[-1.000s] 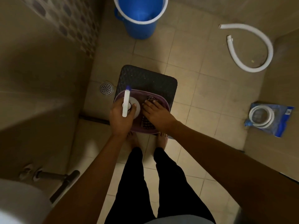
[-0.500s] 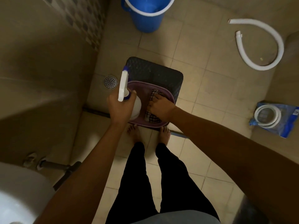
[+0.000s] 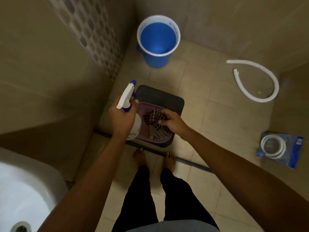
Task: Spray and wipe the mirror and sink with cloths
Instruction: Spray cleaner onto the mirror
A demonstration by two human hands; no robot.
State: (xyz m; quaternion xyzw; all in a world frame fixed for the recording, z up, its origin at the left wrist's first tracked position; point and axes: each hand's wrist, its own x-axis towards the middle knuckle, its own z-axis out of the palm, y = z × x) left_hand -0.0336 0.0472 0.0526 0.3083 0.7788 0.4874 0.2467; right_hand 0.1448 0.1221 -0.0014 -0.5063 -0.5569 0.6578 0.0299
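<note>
My left hand (image 3: 121,118) grips a white spray bottle (image 3: 126,97) with a blue nozzle, held above the left rim of a purple basket (image 3: 142,108). The basket rests on a dark stool (image 3: 160,96) in front of my feet. My right hand (image 3: 173,122) pinches a dark checked cloth (image 3: 153,117) and holds it lifted partly out of the basket. More checked cloth (image 3: 158,132) lies inside the basket. The white sink (image 3: 25,186) fills the lower left corner, its drain just visible. The mirror is out of sight.
A blue bucket (image 3: 158,52) stands in the far corner by the patterned wall tiles. A loose white hose (image 3: 260,81) curls on the floor at right. A packaged coiled hose (image 3: 280,148) lies by the right wall. A dark floor threshold strip (image 3: 192,162) crosses near my bare feet.
My left hand has lifted the spray bottle up out of the basket. My right hand has closed on the checked cloth and raised it. The view has pulled back, showing more sink.
</note>
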